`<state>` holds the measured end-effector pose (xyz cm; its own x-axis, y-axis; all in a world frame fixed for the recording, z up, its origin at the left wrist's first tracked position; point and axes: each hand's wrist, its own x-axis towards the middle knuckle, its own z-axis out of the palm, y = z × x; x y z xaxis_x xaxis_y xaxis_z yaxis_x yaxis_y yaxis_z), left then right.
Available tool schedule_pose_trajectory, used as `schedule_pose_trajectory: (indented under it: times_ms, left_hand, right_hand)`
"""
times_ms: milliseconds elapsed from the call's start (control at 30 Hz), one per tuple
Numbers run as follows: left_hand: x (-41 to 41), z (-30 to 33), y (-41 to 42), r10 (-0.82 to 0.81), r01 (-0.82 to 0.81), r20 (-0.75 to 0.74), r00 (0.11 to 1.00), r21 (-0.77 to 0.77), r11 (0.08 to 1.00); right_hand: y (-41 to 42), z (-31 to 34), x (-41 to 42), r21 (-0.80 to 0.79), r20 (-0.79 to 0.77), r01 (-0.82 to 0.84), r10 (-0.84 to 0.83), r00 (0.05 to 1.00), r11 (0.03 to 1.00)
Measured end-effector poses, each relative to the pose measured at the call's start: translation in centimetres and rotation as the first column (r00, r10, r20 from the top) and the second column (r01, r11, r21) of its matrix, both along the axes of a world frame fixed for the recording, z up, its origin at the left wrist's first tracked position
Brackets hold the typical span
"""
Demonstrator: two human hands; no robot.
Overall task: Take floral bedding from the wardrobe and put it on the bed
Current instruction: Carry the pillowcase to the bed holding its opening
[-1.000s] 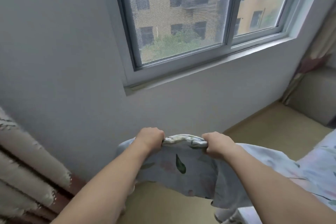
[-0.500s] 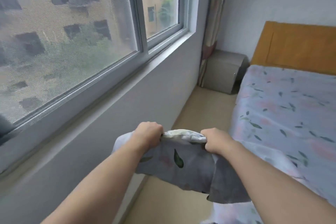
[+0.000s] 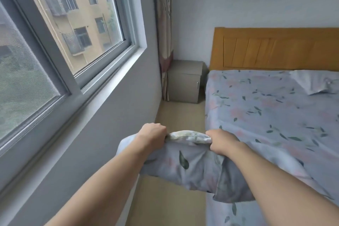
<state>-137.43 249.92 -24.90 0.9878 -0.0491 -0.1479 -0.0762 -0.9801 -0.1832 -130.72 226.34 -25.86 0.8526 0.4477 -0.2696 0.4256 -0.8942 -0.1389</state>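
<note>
Floral bedding (image 3: 185, 167) hangs bunched between 2 hands, held out over the strip of floor (image 3: 176, 115) beside the bed (image 3: 275, 115), its right part draped onto the mattress edge. The left hand (image 3: 153, 134) and right hand (image 3: 221, 140) are both closed into fists on its top edge. The risk, as I judge it: the loose lower folds could drag or slide to the floor if the cloth is released before it is fully over the mattress.

no readable text, labels, brands or numbers anywhere, only a leaf-and-flower print on fabric
</note>
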Motion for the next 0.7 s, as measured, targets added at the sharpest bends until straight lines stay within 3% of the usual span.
schedule_pose_trajectory:
  times_ms: [500, 700]
  left_hand:
    - [30.2, -0.4, 14.2, -0.151, 0.151, -0.01, 0.988, -0.03, 0.988]
    - [41.9, 0.2, 16.2, -0.221, 0.221, 0.0, 0.975, 0.0, 0.975]
  right_hand:
    - [13.0, -1.5, 26.6, 0.029, -0.041, 0.162, -0.161, 0.986, 0.986]
    - [14.7, -0.7, 36.8, 0.036, -0.052, 0.241, -0.239, 0.97, 0.97]
